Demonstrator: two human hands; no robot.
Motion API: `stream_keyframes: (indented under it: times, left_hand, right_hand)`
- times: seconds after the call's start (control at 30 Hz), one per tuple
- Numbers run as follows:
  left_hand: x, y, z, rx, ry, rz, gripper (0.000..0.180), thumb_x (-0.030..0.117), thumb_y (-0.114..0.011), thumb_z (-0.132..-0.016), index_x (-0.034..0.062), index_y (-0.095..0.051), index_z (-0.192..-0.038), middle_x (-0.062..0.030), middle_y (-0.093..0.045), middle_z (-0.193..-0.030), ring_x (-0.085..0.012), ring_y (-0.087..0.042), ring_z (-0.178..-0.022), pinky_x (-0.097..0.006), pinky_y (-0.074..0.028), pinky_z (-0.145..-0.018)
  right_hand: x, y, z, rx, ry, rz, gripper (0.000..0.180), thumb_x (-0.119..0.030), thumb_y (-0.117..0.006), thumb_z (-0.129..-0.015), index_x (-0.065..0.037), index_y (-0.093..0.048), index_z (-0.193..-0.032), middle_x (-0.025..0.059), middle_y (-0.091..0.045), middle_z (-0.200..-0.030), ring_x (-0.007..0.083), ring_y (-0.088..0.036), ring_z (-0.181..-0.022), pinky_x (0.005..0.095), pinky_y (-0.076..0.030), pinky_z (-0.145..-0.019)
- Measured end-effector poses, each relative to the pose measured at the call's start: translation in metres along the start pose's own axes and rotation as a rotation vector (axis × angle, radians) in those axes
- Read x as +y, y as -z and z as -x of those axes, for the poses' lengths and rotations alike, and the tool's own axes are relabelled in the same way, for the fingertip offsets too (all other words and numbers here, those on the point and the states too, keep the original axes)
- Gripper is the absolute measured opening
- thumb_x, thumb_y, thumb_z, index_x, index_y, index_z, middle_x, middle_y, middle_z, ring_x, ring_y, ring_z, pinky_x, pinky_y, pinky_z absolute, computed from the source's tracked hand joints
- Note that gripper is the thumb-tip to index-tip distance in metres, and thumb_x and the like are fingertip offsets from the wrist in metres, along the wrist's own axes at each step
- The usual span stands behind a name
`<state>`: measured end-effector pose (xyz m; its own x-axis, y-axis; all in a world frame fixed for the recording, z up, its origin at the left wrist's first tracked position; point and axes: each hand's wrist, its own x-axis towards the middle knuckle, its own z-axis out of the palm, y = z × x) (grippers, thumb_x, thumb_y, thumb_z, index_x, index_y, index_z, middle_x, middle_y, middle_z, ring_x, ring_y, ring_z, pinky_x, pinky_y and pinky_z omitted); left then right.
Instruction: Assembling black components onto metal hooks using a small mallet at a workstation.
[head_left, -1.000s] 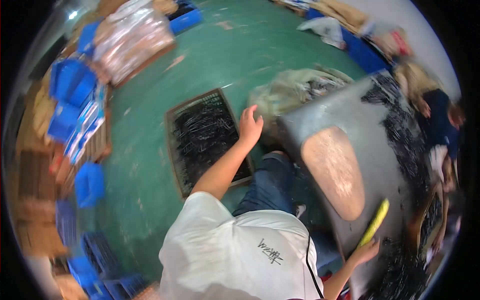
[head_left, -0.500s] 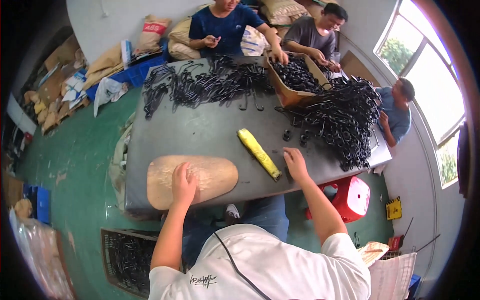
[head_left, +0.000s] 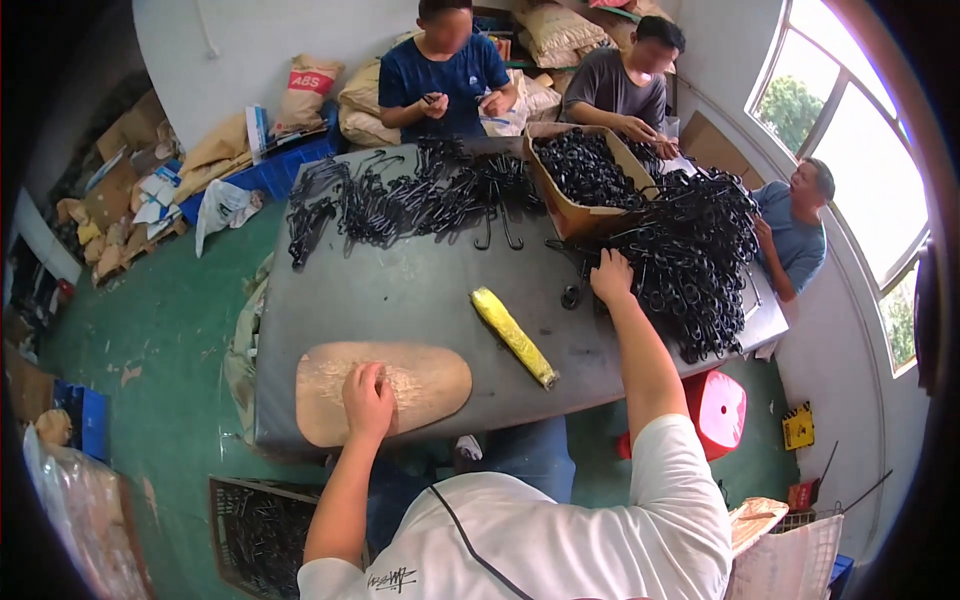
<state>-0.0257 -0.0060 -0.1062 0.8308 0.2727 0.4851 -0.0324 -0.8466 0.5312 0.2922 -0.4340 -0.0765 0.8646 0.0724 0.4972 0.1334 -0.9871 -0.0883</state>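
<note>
My left hand [head_left: 368, 400] rests on a wooden board [head_left: 435, 385] at the near left of the table, its fingers loosely bent and nothing visible in them. The board is rounded at its right end and scuffed in the middle. Farther right, my right hand [head_left: 611, 277] has its fingers bent round a black hook at the left edge of a tangled pile of black hooks [head_left: 690, 260]. Exactly which shaft it grips is hidden. A yellow wrapped strip [head_left: 513, 338] lies slantwise on the table between my hands.
The grey table [head_left: 400, 275] holds another row of black hooks [head_left: 400, 195] at its far side. A cardboard box [head_left: 575, 215] full of small black parts stands beside the pile. Three co-workers sit around. A red stool [head_left: 717, 410] and a crate [head_left: 260, 530] stand on the floor.
My right hand has moved forward from bare table to the hook pile. My left hand stays on the board, its fingers more bent. A co-worker's hand has left the box.
</note>
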Motion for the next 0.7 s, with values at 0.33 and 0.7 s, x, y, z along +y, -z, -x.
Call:
stream_keyframes:
  times: [0.33,0.7]
  left_hand:
    - [0.0,0.003,0.002,0.025,-0.004,-0.064,0.032,0.009,-0.068,-0.078,0.0078,-0.063,-0.109,-0.0122,-0.06,-0.115,-0.0347,-0.057,-0.109,-0.046,-0.045,-0.095]
    - [-0.001,-0.003,0.003,0.04,-0.016,-0.027,0.033,0.009,-0.068,-0.076,0.0074,-0.063,-0.109,-0.0135,-0.06,-0.116,-0.0361,-0.057,-0.109,-0.047,-0.045,-0.095]
  right_hand:
    - [-0.054,0.038,0.03,0.229,0.229,-0.373,0.01,-0.008,-0.064,-0.081,-0.007,-0.062,-0.091,0.0126,-0.058,-0.09,0.0325,-0.057,-0.092,0.0442,-0.046,-0.078]
    - [-0.057,0.089,0.057,0.212,-0.009,-0.604,0.012,-0.011,-0.063,-0.088,-0.002,-0.063,-0.096,0.0159,-0.057,-0.092,0.0353,-0.056,-0.094,0.0435,-0.046,-0.083]
